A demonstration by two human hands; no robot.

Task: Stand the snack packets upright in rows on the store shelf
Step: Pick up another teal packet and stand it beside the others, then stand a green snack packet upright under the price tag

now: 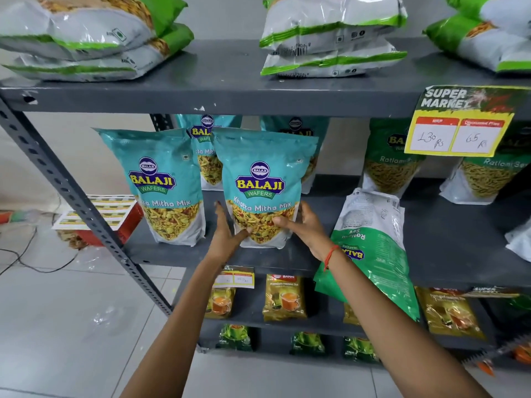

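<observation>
On the middle shelf, front edge: a teal packet (265, 188) stands upright on the grey shelf (448, 248), just right of a matching upright packet (162, 185); more teal packets stand behind.
Left hand (227, 234): fingers spread, flat against the packet's lower left side, thumb at its lower front.
Right hand (301, 225): cups the lower right corner, thumb across the clear window; a red thread sits on the wrist.
Grip state: both hands press and steady the packet; neither is clenched.
Handling, judged: soft film pouch with loose contents, probably light to moderate in weight; glossy, so likely slippery; contents crushable under a hard squeeze.
Hold point, judged: low on both sides near the gusset base, where the filling gives it body; the flat top seal would let it flop.
Packet print: "BALAJI WAFERS", "Khatta Mitha Mix".
Green packet (370, 254): lies flat, back up, overhanging the shelf edge beside the right wrist; not yet stood up.
Green upright packets (390, 162): "Ratlami" partly legible.
Price tag (459, 124): "SUPER MARKET", "MRP", handwritten "130 Rs" and "65 Rs".
Lower shelf packets (284, 297): "Premium", tea picture; the rest is too small to read.
</observation>
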